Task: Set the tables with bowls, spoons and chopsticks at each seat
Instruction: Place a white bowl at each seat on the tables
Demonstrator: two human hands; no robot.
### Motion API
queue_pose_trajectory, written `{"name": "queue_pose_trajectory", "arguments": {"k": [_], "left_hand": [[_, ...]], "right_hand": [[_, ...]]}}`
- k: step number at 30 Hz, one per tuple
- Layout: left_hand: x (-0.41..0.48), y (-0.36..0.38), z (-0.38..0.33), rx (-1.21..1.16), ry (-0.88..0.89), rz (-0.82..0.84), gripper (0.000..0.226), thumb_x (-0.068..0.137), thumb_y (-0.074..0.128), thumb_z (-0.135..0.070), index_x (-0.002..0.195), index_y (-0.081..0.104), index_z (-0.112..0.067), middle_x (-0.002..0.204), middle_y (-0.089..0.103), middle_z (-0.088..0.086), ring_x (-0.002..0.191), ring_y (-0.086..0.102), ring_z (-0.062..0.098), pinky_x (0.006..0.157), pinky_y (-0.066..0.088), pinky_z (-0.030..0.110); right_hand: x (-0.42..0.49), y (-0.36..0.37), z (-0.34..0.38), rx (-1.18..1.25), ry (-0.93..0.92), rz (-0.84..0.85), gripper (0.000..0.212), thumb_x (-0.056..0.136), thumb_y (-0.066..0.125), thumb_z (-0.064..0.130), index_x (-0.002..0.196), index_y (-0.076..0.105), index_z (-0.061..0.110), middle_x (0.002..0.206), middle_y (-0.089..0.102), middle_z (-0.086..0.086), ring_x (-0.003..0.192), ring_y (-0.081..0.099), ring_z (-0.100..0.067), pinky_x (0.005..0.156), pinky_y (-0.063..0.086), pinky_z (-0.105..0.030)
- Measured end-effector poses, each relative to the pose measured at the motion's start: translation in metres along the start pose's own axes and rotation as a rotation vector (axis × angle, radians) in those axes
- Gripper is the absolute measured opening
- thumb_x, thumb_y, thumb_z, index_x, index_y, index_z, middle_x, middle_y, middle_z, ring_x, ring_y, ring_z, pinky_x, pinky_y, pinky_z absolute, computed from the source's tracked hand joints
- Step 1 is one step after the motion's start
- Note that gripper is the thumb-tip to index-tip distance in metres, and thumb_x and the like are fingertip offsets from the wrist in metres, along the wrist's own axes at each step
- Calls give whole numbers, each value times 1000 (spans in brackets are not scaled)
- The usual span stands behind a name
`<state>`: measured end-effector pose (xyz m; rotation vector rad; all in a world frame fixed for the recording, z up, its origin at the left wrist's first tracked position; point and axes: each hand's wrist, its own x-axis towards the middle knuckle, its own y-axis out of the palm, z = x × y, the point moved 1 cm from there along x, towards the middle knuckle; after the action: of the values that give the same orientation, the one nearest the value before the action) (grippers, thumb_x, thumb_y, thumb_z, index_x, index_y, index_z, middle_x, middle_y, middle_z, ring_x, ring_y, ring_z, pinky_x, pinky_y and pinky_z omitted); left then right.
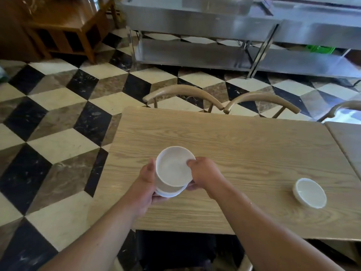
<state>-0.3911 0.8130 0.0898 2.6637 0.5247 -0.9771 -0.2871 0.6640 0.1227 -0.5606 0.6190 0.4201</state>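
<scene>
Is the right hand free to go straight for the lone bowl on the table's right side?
Probably not yet: the right hand grips the top bowl of the stack held by the left hand. The tabletop toward the lone bowl lies bare.

And here is the floor [58, 118], a bold pattern of black, cream and brown marble diamonds that reads like stacked cubes, glossy under soft daylight. Front and centre sits the pale wood-grain surface [234, 145], a second one [349, 141] butted against its right edge, with three curved tan chair backs [181, 91] tucked along the far side. Beyond them runs a long stainless steel counter [214, 26] with a lower shelf, something green [320, 48] beneath it, and a brown wooden cabinet [64, 30] stands far left
</scene>
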Motion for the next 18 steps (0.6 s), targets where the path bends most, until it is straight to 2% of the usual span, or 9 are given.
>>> {"name": "queue_pose_trajectory", "arguments": {"k": [2,4,6,7,8,10,12,15,18], "left_hand": [[3,-11,0,-10,-29,5,46,105,41,-69,132,61,-37,123,78,0,102,81,24,85,68,50],[9,-16,5,-13,-52,-40,33,109,57,-38,141,53,-33,131,71,4,107,79,28,84,68,52],[15,-17,10,-32,-57,-103,41,104,54,-9,139,50,-30,131,66,5,109,75,31,81,68,52],[16,-17,11,-38,-55,-133,44,102,50,-3,137,50,-30,130,64,5,108,73,32,80,68,51],[18,-17,12,-35,-55,-162,46,101,47,0,135,50,-31,129,62,5,107,71,31,79,68,52],[22,-21,15,-12,-56,-226,50,100,46,1,135,50,-34,130,56,5,108,67,32,76,68,52],[28,-28,22,19,-67,-275,52,100,47,1,135,49,-37,133,52,7,110,65,35,71,68,50],[32,-35,33,33,-84,-327,53,101,49,1,137,48,-38,135,51,9,111,64,36,68,68,49],[37,-37,40,31,-88,-354,53,101,50,1,133,47,-41,131,52,7,110,64,36,68,67,49]], "right_hand": [[-1,3,5,55,19,7,25,103,48,24,116,65,10,108,72,-18,78,80,-41,76,66,-56],[-2,5,8,105,38,35,27,104,50,26,121,64,10,113,70,-17,72,79,-36,72,68,-51],[-1,5,7,169,43,73,26,105,53,27,121,65,11,113,71,-16,76,78,-34,71,67,-48],[0,4,4,197,31,79,23,106,54,27,118,66,12,108,71,-15,78,77,-33,73,66,-48],[2,2,1,226,16,69,20,106,55,27,112,67,13,100,70,-13,74,73,-29,71,65,-46],[11,-5,-11,298,8,-1,16,106,53,23,107,66,13,85,65,-11,61,61,-23,58,57,-40],[22,-12,-27,365,31,-66,19,104,49,17,112,65,10,81,62,-11,55,54,-21,50,50,-35],[39,-11,-57,350,47,-80,32,97,48,4,124,63,13,96,68,-9,64,63,-22,52,57,-33],[54,-1,-87,298,98,-62,47,90,47,-5,131,58,16,114,65,-10,79,73,-30,55,62,-35]]}}
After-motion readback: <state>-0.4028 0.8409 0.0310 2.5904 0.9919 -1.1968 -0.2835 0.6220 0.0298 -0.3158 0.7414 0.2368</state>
